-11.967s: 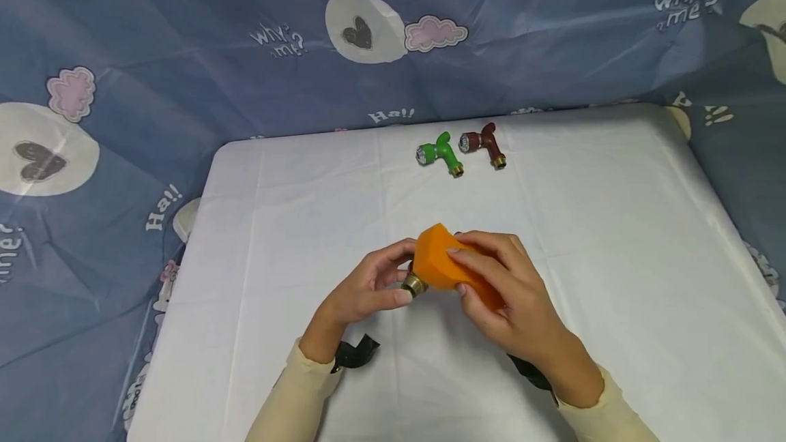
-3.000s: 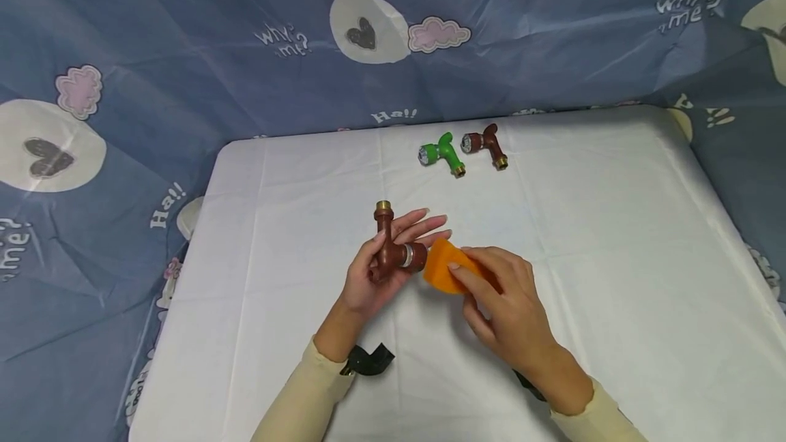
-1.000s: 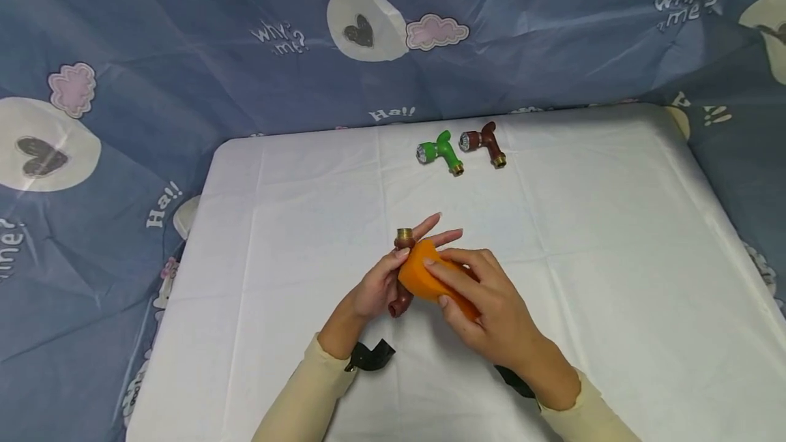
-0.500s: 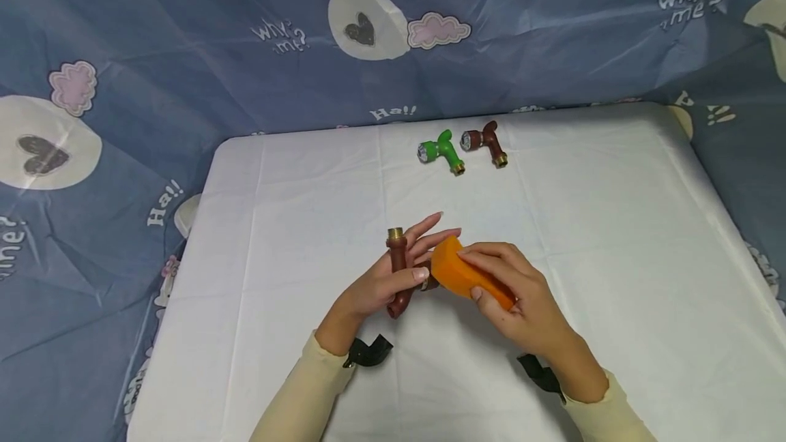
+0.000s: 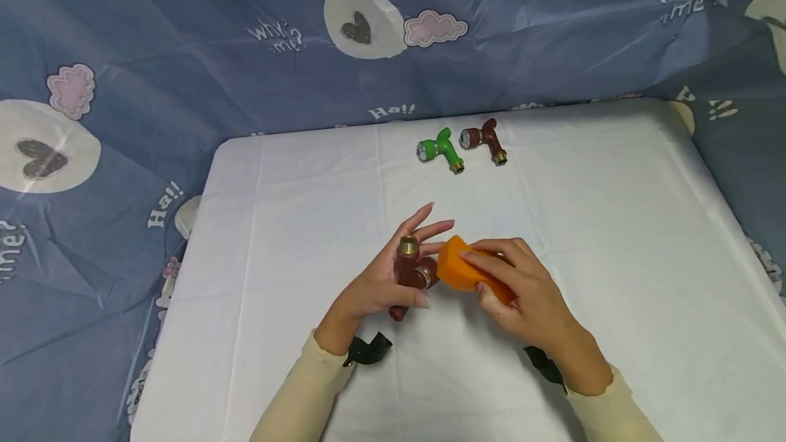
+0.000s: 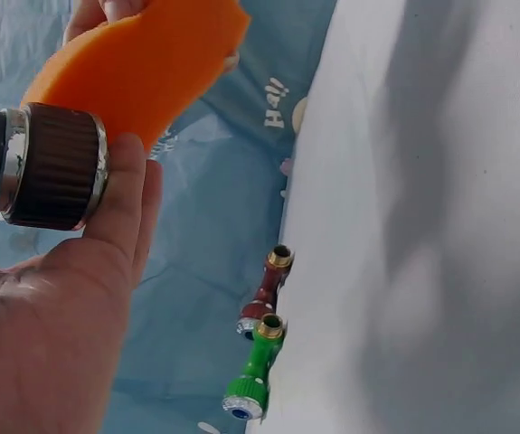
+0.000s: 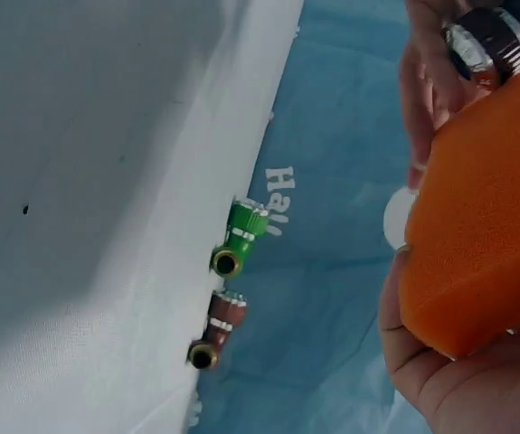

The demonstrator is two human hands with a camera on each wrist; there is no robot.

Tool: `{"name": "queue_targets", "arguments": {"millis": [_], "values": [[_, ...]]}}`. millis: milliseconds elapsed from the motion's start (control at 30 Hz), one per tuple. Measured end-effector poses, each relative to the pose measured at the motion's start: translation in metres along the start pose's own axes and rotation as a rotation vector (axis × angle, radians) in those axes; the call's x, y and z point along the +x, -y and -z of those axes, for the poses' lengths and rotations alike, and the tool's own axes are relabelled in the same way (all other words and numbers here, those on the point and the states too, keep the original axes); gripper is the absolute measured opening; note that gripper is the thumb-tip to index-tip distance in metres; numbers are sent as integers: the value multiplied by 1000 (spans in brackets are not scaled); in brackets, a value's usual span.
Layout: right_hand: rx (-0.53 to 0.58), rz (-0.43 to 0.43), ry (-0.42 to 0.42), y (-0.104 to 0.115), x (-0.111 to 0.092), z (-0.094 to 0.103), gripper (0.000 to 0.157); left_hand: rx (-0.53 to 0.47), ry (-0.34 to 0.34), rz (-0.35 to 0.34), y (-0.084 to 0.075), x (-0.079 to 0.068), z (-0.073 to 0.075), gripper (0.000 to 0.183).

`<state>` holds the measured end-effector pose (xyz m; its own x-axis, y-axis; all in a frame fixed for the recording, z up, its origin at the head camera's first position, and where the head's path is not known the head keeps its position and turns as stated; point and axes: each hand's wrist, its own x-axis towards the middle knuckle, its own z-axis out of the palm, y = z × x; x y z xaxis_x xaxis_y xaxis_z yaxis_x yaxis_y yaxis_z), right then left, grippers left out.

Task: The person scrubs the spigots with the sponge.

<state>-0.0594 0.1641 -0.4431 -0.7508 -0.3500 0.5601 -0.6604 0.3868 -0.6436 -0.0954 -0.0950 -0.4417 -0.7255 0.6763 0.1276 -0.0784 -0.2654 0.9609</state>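
My left hand [image 5: 371, 285] holds a dark brown tap [image 5: 406, 270], its thumb across the body and the other fingers stretched out behind. The tap's brass threaded end points up and away, and its ribbed knob [image 6: 58, 167] faces my right hand. An orange sponge [image 5: 460, 270] is gripped in my right hand [image 5: 531, 295], with fingers on top and thumb at the near side. One end of the sponge [image 7: 481, 217] is right by the knob and covers its end face in the head view. Both hands are above the white table.
A green tap [image 5: 441, 149] and a second brown tap [image 5: 484, 140] lie side by side near the back edge of the white-covered table [image 5: 295, 203]. Behind the table hangs a blue patterned cloth [image 5: 215, 33]. Black straps [image 5: 368, 348] sit at both wrists.
Earlier the sponge covered more of the tap; it has shifted right, to the knob end. My left hand has turned the tap, tipping its brass end toward the head camera. The other taps stay put.
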Motion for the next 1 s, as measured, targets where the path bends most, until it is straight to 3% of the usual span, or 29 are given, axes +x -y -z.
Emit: {"name": "queue_targets", "arguments": {"millis": [133, 333, 433, 600, 733, 867, 1000], "values": [[36, -1, -53, 4, 2, 2, 43, 51, -3, -12, -2, 1, -1, 130], [92, 46, -113, 19, 11, -7, 38, -46, 35, -9, 0, 3, -4, 128], [103, 70, -84, 24, 15, -13, 38, -60, 44, -16, 1, 3, -5, 127], [98, 106, -10, 27, 16, -17, 36, 14, 37, -27, -1, 2, -5, 126], [94, 89, 48, 23, 11, -9, 39, 66, 43, 19, -2, 0, -5, 126], [51, 38, 43, 13, 6, 6, 43, 246, -13, 31, -5, 1, -4, 133], [3, 13, -95, 3, 7, 25, 42, 517, -93, -4, -13, 0, -3, 141]]}}
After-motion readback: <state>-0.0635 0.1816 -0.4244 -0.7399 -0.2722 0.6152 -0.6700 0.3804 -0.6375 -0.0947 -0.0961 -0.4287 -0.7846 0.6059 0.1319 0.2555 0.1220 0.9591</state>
